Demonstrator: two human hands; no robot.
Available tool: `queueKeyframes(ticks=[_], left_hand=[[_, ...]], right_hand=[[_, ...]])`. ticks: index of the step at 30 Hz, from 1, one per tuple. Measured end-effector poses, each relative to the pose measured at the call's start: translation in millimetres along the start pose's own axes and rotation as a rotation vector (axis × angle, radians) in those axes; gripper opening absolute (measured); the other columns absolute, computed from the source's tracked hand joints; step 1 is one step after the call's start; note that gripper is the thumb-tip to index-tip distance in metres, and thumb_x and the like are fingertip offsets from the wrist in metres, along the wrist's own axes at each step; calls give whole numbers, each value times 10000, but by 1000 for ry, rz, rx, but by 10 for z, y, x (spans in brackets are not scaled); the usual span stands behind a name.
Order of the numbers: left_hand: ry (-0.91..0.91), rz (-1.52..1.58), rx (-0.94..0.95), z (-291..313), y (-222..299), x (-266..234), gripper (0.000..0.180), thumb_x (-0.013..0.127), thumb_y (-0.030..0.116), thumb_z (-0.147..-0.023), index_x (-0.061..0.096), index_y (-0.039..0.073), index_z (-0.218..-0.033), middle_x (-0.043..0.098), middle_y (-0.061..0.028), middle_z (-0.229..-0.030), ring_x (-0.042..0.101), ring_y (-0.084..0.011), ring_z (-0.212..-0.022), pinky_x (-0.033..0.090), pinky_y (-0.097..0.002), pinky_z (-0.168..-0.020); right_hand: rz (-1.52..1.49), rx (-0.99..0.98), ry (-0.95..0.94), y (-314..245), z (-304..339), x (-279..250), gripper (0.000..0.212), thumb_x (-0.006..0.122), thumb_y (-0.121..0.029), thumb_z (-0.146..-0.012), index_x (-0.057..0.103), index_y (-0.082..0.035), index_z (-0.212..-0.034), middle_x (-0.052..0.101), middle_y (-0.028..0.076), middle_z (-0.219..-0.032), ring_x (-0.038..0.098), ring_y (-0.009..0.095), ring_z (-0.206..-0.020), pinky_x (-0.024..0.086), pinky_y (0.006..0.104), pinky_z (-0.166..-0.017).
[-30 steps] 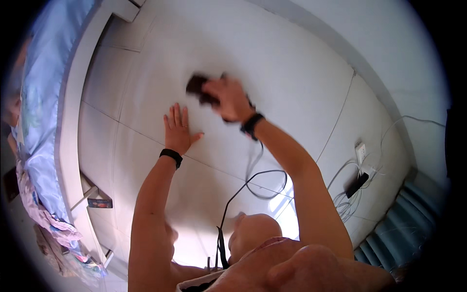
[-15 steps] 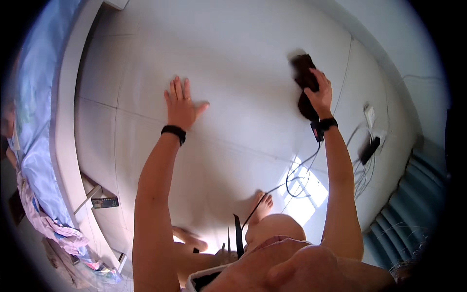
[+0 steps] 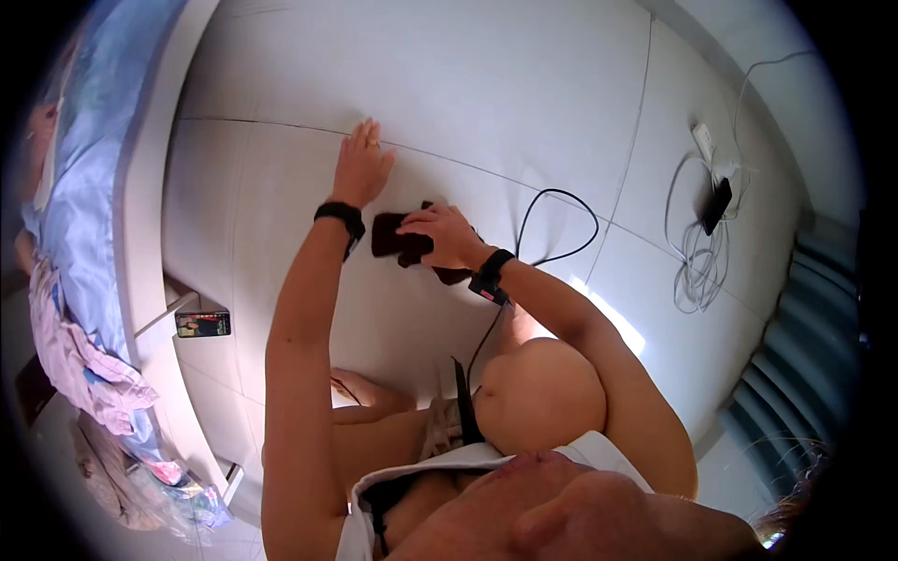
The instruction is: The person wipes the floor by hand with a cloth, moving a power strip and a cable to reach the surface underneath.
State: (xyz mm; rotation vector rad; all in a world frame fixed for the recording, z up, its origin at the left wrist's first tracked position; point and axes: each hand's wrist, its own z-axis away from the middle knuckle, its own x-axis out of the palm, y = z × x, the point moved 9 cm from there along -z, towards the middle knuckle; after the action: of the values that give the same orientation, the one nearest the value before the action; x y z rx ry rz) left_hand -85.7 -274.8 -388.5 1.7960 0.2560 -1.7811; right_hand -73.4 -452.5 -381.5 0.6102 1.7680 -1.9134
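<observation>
Seemingly mid-wipe, the right hand grips a dark cloth on the floor near the empty, outspread left hand; a further stroke would call for steady pressure.

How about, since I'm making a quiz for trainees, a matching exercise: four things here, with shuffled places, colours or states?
1. cloth
2. left hand
3. curtain
4. power strip

A. teal, hanging in folds
B. white and oblong
C. under the right hand
D. palm down, holding nothing visible

Pairs: 1-C, 2-D, 3-A, 4-B
</observation>
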Motion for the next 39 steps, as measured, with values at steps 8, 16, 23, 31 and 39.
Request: queueKeyframes(ticks=[8,16,23,31,39], left_hand=[[77,57,-92,286,-302,-568,527,523,289,-974,440,-59,-1362,431,-201,-1445,374,-346,-1354,305,-445,-1119],[167,83,-7,-329,-332,-574,320,502,205,-978,622,-8,-1185,607,-163,-1264,498,-343,-1252,382,-412,-1077],[204,400,-225,-1151,-385,-584,279,511,210,-978,651,15,-1120,668,-145,-1133,541,-334,-1197,416,-408,-1034],[88,-170,-84,-1625,-254,-99,570,502,382,-980,384,96,-1459,296,-125,-1552,266,-344,-1428,210,-543,-1151],[159,-57,-74,-1622,-114,-121,654,496,419,-970,290,119,-1513,241,-116,-1583,185,-344,-1462,57,-568,-1169]], right_hand=[[-355,232,686,1058,367,-2134,576,669,-15,-675,598,-36,-1247,625,84,-1244,571,205,-1173,447,328,-1021],[385,926,1029,2166,1123,-2534,692,744,-269,-646,571,-235,-1315,564,66,-1320,529,354,-1180,471,492,-953],[285,397,613,1082,-494,-1761,682,691,-117,-661,515,-199,-1315,498,80,-1322,441,331,-1211,389,500,-949],[44,-121,-103,330,-695,-501,576,752,-247,-671,628,-224,-1233,502,-11,-1373,428,290,-1246,323,477,-1018],[-698,291,276,1820,-1127,-2367,219,639,-244,-924,714,-38,-926,685,27,-778,620,110,-717,518,254,-689]])
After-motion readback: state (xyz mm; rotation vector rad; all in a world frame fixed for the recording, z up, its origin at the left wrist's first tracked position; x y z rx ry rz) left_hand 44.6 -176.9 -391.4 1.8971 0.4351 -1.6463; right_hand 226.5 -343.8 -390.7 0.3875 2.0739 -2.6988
